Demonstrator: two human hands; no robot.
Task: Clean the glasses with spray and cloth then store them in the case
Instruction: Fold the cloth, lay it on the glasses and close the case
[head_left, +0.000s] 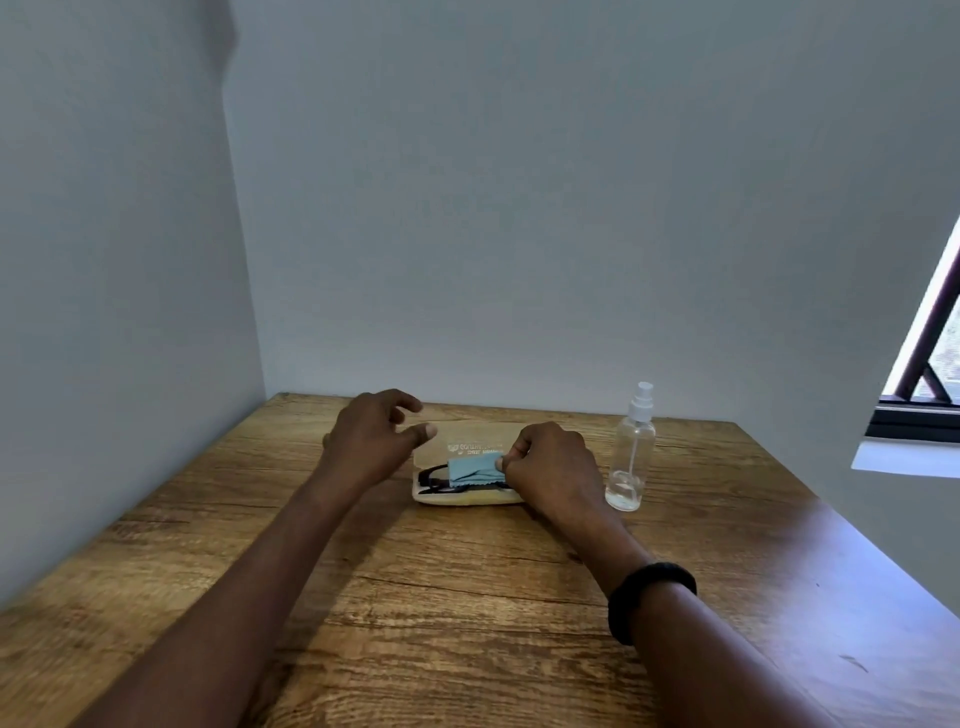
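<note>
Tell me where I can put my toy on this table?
Bare wood lies on the table between the two forearms, left of the left hand toward the wall, and right of the bottle. It is crowded at the far middle: the case, glasses, cloth and right hand sit close together.

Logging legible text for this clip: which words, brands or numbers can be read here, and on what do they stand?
Inside of the case lid: two lines of pale print beside a small emblem, too blurred to read.
On the spray bottle and the cloth: no print visible.
</note>
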